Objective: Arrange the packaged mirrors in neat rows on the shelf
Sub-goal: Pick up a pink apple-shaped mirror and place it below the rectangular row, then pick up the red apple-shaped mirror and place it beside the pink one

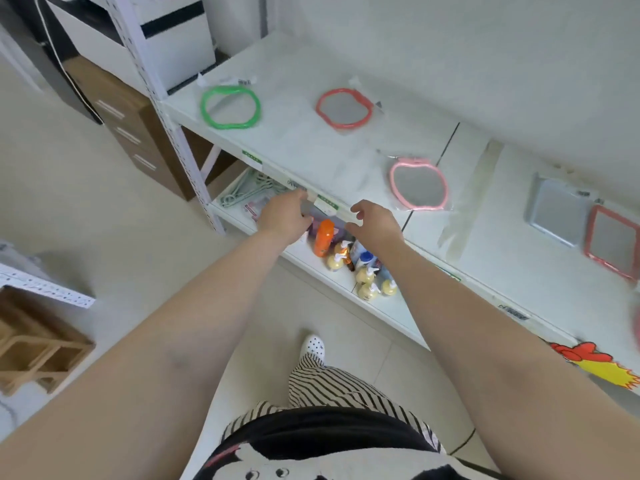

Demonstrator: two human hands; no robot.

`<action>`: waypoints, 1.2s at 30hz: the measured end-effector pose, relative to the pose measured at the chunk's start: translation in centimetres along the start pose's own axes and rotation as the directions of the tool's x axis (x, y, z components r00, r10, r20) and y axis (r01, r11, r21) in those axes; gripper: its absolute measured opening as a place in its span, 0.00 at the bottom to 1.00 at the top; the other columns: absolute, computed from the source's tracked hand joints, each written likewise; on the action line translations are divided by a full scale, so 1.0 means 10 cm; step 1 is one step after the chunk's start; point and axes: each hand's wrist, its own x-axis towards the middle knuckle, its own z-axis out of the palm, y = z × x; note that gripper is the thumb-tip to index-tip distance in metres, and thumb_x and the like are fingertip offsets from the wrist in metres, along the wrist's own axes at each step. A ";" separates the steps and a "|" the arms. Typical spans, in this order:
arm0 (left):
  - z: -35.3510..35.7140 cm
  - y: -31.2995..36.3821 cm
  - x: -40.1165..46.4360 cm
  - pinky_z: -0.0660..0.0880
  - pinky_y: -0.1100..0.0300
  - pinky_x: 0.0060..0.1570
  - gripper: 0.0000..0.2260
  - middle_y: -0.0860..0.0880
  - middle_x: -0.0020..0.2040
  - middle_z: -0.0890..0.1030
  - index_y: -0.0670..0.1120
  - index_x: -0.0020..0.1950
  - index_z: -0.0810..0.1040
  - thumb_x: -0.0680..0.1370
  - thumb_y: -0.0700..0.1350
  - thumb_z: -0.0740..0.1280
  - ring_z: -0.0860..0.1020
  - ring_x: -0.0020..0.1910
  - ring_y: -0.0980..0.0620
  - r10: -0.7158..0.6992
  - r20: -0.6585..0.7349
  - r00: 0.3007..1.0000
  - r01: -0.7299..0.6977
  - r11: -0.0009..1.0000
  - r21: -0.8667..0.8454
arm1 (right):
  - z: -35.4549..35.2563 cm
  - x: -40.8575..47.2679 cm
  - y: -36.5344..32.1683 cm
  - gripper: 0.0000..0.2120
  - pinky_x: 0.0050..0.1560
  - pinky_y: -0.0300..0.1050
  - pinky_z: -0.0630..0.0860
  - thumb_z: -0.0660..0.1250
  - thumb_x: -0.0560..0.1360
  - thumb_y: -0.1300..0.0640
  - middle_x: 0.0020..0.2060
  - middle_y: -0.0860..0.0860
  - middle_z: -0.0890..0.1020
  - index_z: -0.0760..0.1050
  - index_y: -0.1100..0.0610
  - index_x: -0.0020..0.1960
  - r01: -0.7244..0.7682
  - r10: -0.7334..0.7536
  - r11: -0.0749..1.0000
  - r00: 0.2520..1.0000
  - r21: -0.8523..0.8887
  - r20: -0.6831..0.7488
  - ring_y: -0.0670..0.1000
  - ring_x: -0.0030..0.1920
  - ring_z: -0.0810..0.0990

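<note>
Several packaged mirrors lie flat on the white shelf (294, 147). A green round-framed mirror (230, 106) is at the back left, a red one (344, 109) to its right, and a pink one (418, 183) nearer the front edge. At the far right lie a grey square mirror (557, 214) and a red-framed square mirror (611, 240). My left hand (285, 214) and my right hand (375, 223) hover at the shelf's front edge, fingers loosely apart, holding nothing.
The lower shelf holds an orange bottle (323, 237), several pump bottles (369, 275) and pale hangers (242, 190). Brown drawers (128, 123) stand left of the shelf post (166, 109). A wooden rack (38, 348) sits on the floor at left.
</note>
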 end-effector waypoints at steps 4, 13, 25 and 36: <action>-0.13 -0.21 0.40 0.73 0.51 0.60 0.21 0.44 0.63 0.77 0.46 0.68 0.71 0.75 0.43 0.65 0.74 0.63 0.43 -0.044 -0.011 0.999 0.044 0.999 -0.023 | 0.11 0.54 -0.23 0.18 0.55 0.47 0.76 0.66 0.75 0.52 0.59 0.50 0.79 0.72 0.52 0.64 0.063 -0.063 0.998 0.998 -0.004 0.009 0.52 0.57 0.78; -0.47 -0.44 1.37 0.71 0.54 0.61 0.20 0.45 0.63 0.77 0.45 0.68 0.70 0.76 0.45 0.66 0.75 0.63 0.46 -0.084 -0.051 0.995 0.082 0.995 -0.053 | 0.04 1.57 -0.71 0.17 0.55 0.48 0.76 0.66 0.75 0.51 0.58 0.50 0.79 0.73 0.51 0.63 0.105 -0.106 0.994 0.994 0.016 0.019 0.50 0.58 0.77; -0.74 -0.58 2.90 0.69 0.56 0.62 0.21 0.44 0.64 0.76 0.45 0.69 0.70 0.77 0.46 0.66 0.74 0.64 0.44 0.143 0.114 0.983 -0.145 0.989 0.002 | 0.06 2.52 -1.13 0.17 0.50 0.45 0.75 0.67 0.75 0.50 0.56 0.49 0.79 0.73 0.51 0.63 -0.149 0.167 0.978 0.978 0.144 -0.127 0.51 0.56 0.78; -1.20 -0.76 3.90 0.70 0.53 0.64 0.21 0.43 0.66 0.75 0.44 0.69 0.70 0.77 0.45 0.66 0.73 0.65 0.43 0.355 0.359 0.863 -0.382 0.924 0.005 | 0.22 2.66 -1.66 0.17 0.50 0.47 0.76 0.66 0.75 0.50 0.56 0.50 0.79 0.73 0.53 0.62 -0.522 0.601 0.791 0.761 0.319 -0.245 0.54 0.52 0.79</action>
